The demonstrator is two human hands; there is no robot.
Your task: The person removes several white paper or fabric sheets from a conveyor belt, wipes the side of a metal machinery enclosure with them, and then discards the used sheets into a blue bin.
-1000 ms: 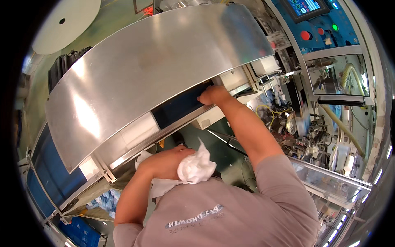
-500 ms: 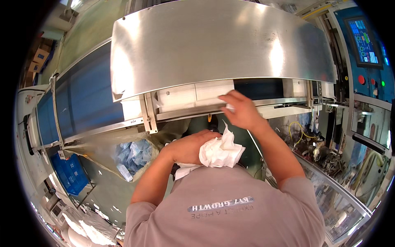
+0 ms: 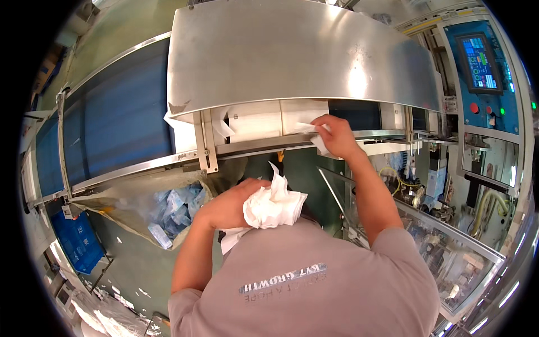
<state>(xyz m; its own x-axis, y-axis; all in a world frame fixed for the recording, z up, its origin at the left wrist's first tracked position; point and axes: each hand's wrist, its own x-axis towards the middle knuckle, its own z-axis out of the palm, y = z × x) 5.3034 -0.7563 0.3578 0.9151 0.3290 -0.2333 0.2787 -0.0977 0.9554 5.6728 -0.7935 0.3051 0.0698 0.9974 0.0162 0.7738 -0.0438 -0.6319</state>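
Close to my body, my left hand [image 3: 237, 203] is closed around a crumpled bundle of thin white sheets [image 3: 276, 205], which look like tissue; one corner sticks up. My right hand [image 3: 338, 137] is at the conveyor's near rail, fingers pinched on a white sheet [image 3: 320, 145] that hangs beside the rail. Under the metal cover, flat white pieces [image 3: 255, 124] lie in a row on the dark belt, just beyond my right fingertips. A loose white scrap [image 3: 222, 124] leans by the rail bracket.
A large curved steel cover [image 3: 281, 50] overhangs the belt, its lower edge near my right hand. The blue conveyor belt [image 3: 120, 109] runs left. Below it hangs a bag of bluish wrappers [image 3: 178, 208], near a blue crate [image 3: 78, 238]. A control panel [image 3: 480, 62] stands right.
My right hand now has a white sheet showing clearly at its fingers, by the rail. My left hand still holds the bundle. The whole view has shifted slightly.
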